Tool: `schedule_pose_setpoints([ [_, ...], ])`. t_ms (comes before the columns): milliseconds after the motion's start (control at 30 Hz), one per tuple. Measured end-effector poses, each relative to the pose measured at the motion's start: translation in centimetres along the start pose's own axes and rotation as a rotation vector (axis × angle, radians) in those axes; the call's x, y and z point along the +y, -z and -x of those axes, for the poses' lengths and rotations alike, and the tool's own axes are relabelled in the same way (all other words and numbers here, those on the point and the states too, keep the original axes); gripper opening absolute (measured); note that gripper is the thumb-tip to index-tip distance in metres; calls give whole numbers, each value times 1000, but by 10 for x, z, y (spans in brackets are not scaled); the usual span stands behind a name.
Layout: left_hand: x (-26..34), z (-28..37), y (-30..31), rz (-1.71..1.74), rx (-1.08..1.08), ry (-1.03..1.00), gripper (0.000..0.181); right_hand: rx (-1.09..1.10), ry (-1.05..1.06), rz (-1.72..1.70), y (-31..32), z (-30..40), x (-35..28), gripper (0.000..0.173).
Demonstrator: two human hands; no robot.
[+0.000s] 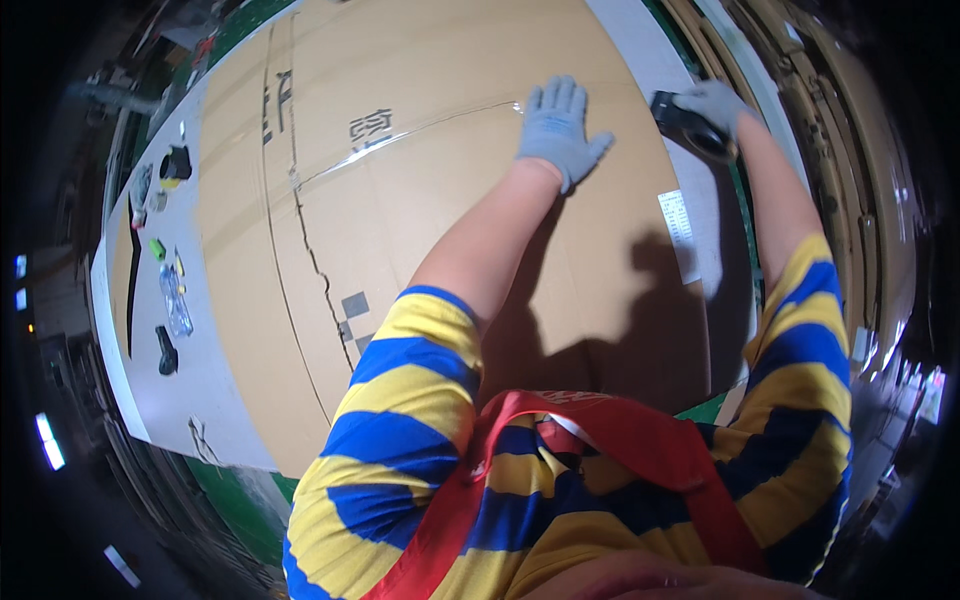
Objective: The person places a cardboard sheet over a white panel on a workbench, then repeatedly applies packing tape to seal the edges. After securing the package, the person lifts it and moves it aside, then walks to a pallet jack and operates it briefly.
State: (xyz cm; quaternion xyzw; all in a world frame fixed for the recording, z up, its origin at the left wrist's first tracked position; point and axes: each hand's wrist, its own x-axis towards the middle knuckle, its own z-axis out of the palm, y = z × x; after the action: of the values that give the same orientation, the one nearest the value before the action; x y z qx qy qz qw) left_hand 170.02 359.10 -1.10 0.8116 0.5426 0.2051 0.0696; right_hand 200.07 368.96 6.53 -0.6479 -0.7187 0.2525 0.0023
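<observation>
My left hand [556, 131], in a grey work glove, lies flat on a large cardboard sheet or carton [465, 202] with its fingers spread. Near its fingertips ends a strip of clear tape [397, 139] that runs leftward along a cut seam. Beyond the cardboard's right edge, my gloved right hand [716, 105] grips a black tape dispenser [686, 127], as far as its shape shows. A white printed label [676, 216] is stuck on the cardboard near that edge. Dark cracks and creases cross the cardboard's left part, which also bears printed characters.
Along the white tabletop [217, 397] at left lie a clear plastic bottle [175, 300], a black tool [166, 351], a green item [157, 249] and a black-and-yellow roll-like object [175, 165]. Stacked cardboard [847, 150] stands at right, beyond the table.
</observation>
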Motion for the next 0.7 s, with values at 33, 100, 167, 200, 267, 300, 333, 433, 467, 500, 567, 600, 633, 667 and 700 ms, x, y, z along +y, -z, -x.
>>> schedule_pose_setpoints([
  [33, -16, 1, 5, -14, 22, 52, 79, 58, -33, -105, -1, 22, 12, 39],
  [100, -55, 1, 20, -26, 4, 187, 81, 228, -117, -402, -1, 73, 25, 39],
  [167, -103, 19, 40, -99, 33, 349, 83, 243, -140, -722, 0, 129, 23, 44],
  [200, -123, 39, 48, -180, 55, 439, 83, 260, -51, -744, -3, 157, 15, 46],
  [267, -144, 83, 63, -156, 87, 485, 80, 272, 4, -811, -12, 210, -15, 48],
  [300, -146, 108, 72, -156, 77, 494, 76, 277, -10, -832, -22, 228, -38, 47],
  [333, -136, 134, 78, 18, 146, 354, 60, 226, 103, -903, -34, 242, -64, 45],
  [433, -62, 204, 92, 1098, 147, 407, 41, 63, 311, -861, -73, 266, -153, 41],
  [467, -36, 231, 102, 1371, 115, 592, 40, -90, 351, -945, -84, 273, -181, 40],
  [500, -22, 255, 117, 1693, -41, 643, 40, -126, 373, -878, -98, 276, -209, 40],
  [567, -11, 292, 150, 2113, -107, 703, 42, -178, 439, -736, -120, 279, -259, 43],
  [600, -9, 315, 164, 2095, 38, 811, 40, -236, 456, -690, -129, 282, -280, 45],
  [633, -16, 336, 178, 2155, 106, 831, 32, -287, 476, -631, -137, 284, -300, 46],
  [667, -21, 353, 188, 2047, 236, 799, 28, -354, 493, -625, -145, 283, -319, 47],
  [700, -26, 371, 193, 1943, 301, 799, 24, -415, 516, -624, -153, 284, -336, 48],
])
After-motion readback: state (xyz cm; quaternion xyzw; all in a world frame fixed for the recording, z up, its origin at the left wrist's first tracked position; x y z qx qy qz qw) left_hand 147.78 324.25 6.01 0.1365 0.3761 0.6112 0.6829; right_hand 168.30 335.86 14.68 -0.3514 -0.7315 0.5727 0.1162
